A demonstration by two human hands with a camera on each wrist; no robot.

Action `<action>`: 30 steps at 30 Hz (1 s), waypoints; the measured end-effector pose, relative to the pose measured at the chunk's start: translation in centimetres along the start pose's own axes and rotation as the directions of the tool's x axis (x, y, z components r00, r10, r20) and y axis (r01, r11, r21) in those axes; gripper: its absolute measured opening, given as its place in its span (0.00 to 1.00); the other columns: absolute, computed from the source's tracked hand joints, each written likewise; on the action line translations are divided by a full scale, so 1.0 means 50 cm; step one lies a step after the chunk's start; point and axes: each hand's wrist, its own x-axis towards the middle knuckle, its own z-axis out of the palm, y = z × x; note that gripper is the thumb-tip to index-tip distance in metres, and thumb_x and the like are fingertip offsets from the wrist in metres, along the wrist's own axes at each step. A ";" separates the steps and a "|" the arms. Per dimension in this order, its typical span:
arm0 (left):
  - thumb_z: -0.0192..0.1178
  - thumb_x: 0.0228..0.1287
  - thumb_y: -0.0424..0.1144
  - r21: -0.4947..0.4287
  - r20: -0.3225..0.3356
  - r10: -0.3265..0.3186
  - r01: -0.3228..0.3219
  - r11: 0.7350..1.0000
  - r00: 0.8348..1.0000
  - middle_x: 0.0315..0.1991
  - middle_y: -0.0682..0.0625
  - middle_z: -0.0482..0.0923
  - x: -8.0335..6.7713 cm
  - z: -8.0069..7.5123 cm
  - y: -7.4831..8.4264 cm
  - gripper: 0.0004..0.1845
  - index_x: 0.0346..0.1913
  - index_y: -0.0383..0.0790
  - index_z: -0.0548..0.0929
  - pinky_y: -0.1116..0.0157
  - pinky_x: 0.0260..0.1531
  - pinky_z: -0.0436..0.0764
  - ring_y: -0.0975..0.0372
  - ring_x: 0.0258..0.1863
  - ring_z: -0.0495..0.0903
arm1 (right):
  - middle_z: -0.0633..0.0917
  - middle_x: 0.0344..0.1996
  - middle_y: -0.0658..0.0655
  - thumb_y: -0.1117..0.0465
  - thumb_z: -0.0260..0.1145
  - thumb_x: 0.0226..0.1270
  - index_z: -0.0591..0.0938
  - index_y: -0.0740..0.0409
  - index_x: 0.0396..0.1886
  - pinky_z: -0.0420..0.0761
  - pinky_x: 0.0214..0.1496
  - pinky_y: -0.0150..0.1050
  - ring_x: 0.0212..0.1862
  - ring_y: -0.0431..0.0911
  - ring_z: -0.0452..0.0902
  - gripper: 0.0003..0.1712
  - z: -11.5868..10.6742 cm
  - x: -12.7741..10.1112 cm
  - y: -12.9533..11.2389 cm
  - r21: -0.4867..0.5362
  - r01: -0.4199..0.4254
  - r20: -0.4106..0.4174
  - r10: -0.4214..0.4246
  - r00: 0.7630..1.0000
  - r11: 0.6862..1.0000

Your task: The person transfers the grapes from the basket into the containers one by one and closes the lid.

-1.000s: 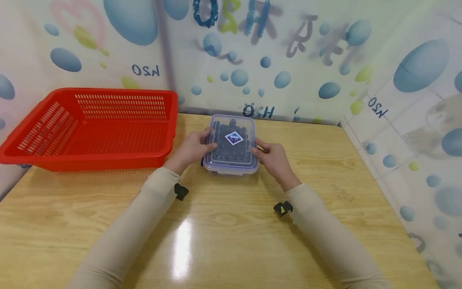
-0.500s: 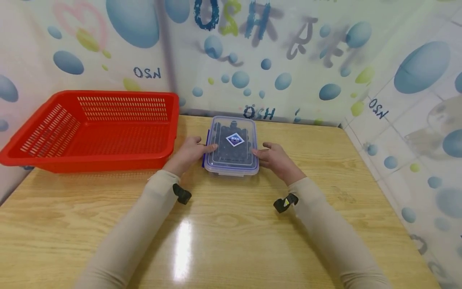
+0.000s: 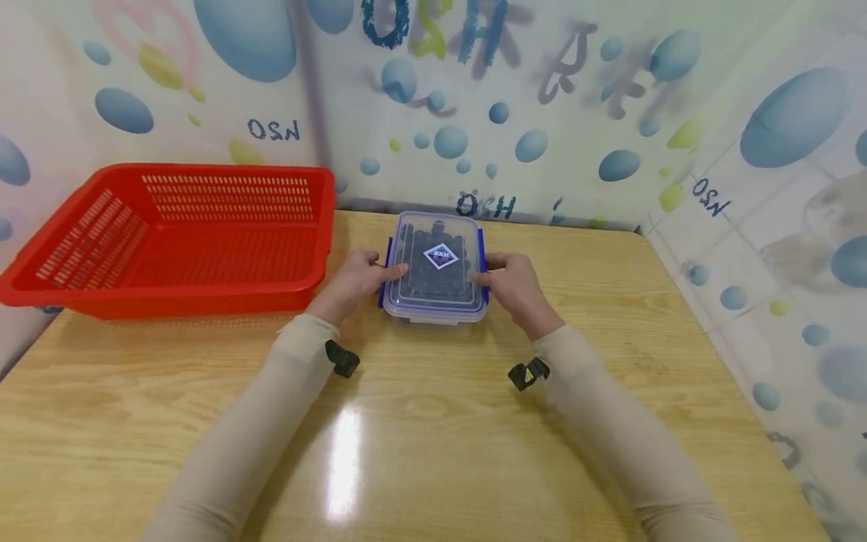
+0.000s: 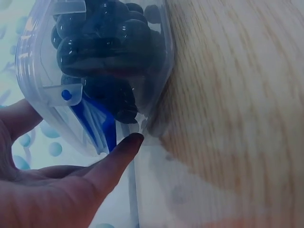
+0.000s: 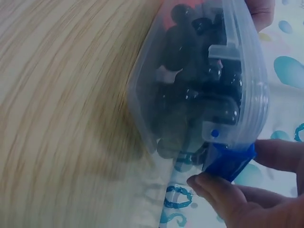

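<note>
A clear plastic food container (image 3: 436, 297) with a purple-edged lid and a diamond label stands on the table. Dark, glossy, rounded pieces (image 4: 102, 52) fill it; their kind is unclear. Along its left side, a blue latch (image 4: 97, 121) stands out from the wall. My left hand (image 3: 352, 280) holds that edge, thumb on the lid and fingers below the latch. On the other side, my right hand (image 3: 518, 287) pinches the right blue latch (image 5: 230, 160) between thumb and fingers. This latch also sticks out from the container. In the head view, parts of both hands' fingers are hidden.
A red plastic basket (image 3: 203, 295) with slotted walls stands at the left, close to my left hand. The wooden table (image 3: 420, 421) meets a patterned wall (image 3: 569, 181) just behind the container. Another patterned wall runs along the right.
The right latch has come into view, swung outward, with my right hand now on it. My left fingers have slid back from the far left edge, and the left latch shows more. The container stays put.
</note>
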 end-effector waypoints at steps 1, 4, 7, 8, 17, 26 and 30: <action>0.63 0.67 0.49 0.009 -0.004 -0.004 0.004 1.000 1.000 0.73 0.35 0.57 0.001 0.000 0.000 0.45 0.75 0.28 0.52 0.50 0.68 0.59 0.47 0.70 0.59 | 0.75 0.61 0.63 0.67 0.63 0.68 0.70 0.69 0.67 0.73 0.62 0.45 0.60 0.52 0.73 0.29 0.000 0.001 0.000 -0.004 -0.001 0.004 0.001 1.000 1.000; 0.62 0.67 0.51 0.036 -0.022 -0.018 0.018 0.999 1.000 0.73 0.35 0.57 0.002 0.000 -0.002 0.45 0.75 0.29 0.52 0.50 0.67 0.61 0.46 0.70 0.60 | 0.74 0.61 0.64 0.67 0.62 0.68 0.70 0.70 0.68 0.73 0.62 0.45 0.59 0.52 0.73 0.29 0.003 0.003 0.002 -0.002 0.004 0.016 -0.004 1.000 1.000; 0.63 0.67 0.50 0.027 -0.060 -0.010 0.012 1.000 0.998 0.71 0.35 0.60 0.000 0.005 -0.006 0.44 0.75 0.29 0.55 0.50 0.66 0.63 0.46 0.68 0.63 | 0.75 0.59 0.65 0.67 0.62 0.68 0.70 0.71 0.67 0.74 0.62 0.45 0.58 0.53 0.73 0.29 0.009 0.002 0.004 -0.002 0.018 0.007 -0.018 1.000 1.000; 0.64 0.67 0.49 0.021 -0.083 0.009 -0.008 1.000 0.996 0.70 0.35 0.62 -0.002 0.009 -0.007 0.43 0.74 0.29 0.56 0.50 0.65 0.64 0.46 0.67 0.65 | 0.75 0.59 0.65 0.68 0.62 0.68 0.70 0.72 0.67 0.73 0.62 0.45 0.58 0.52 0.73 0.29 0.011 0.002 0.004 -0.003 0.020 0.003 -0.020 1.000 1.000; 0.65 0.64 0.33 0.145 -0.336 0.283 -0.247 0.958 0.898 0.67 0.39 0.67 -0.018 0.056 0.000 0.34 0.70 0.28 0.65 0.59 0.61 0.69 0.53 0.66 0.68 | 0.73 0.63 0.64 0.66 0.62 0.68 0.68 0.69 0.69 0.71 0.64 0.46 0.63 0.53 0.71 0.30 0.012 0.004 -0.001 -0.016 0.010 0.025 -0.010 1.000 1.000; 0.57 0.72 0.42 0.405 -0.184 0.345 -0.249 0.880 0.920 0.68 0.39 0.67 -0.019 0.055 0.019 0.33 0.73 0.32 0.61 0.53 0.60 0.71 0.50 0.61 0.72 | 0.73 0.64 0.66 0.64 0.61 0.70 0.69 0.71 0.68 0.70 0.65 0.49 0.64 0.55 0.69 0.29 -0.020 0.033 0.011 -0.133 0.087 0.113 -0.072 0.991 0.987; 0.52 0.74 0.52 0.592 -0.066 0.441 -0.321 0.739 0.895 0.76 0.37 0.50 -0.043 0.034 0.032 0.38 0.76 0.33 0.53 0.49 0.68 0.58 0.47 0.74 0.51 | 0.67 0.69 0.66 0.51 0.56 0.76 0.64 0.68 0.72 0.65 0.68 0.52 0.69 0.57 0.62 0.34 -0.053 0.039 0.026 -0.260 0.119 0.144 -0.084 0.986 0.958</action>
